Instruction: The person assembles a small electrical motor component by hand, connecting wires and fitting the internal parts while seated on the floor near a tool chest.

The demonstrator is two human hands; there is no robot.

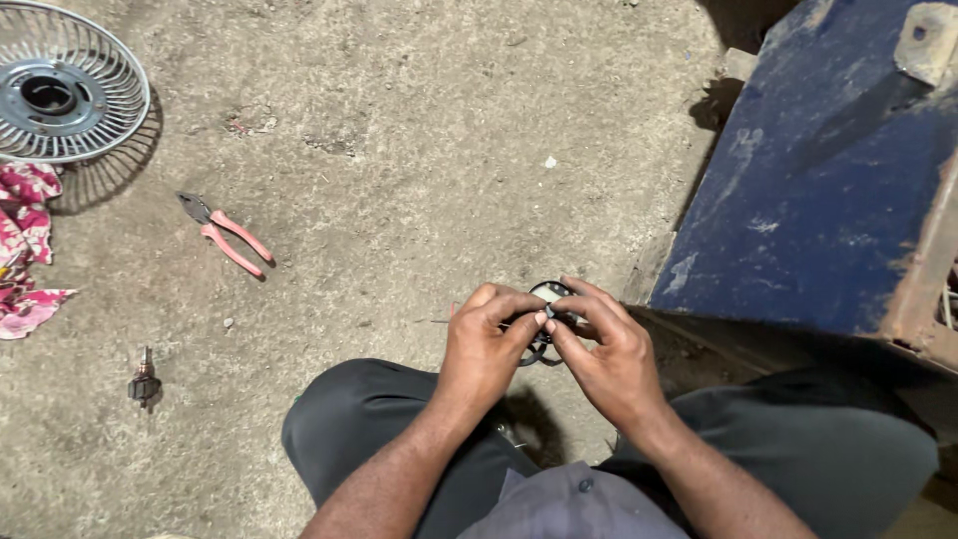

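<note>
You are pinching a small black round part [548, 296] with your left hand [486, 347] and right hand [605, 351], fingers clamped; pink-handled pliers [226, 236] are lying at ten o'clock.

I see my left hand [486, 344] and right hand [607, 354] pinching a small round black part [547, 295] together above the concrete floor [399, 150]; pink-handled pliers [226, 235] lie far left, near a fan grille [62, 85].

floor [419, 150]: bare, dusty concrete
fan guard [66, 82]: far-left corner
patterned cloth [25, 250]: left edge
pink-handled pliers [226, 236]: near the guard
small metal part [145, 383]: near-left
blue metal box [818, 170]: right edge
</note>
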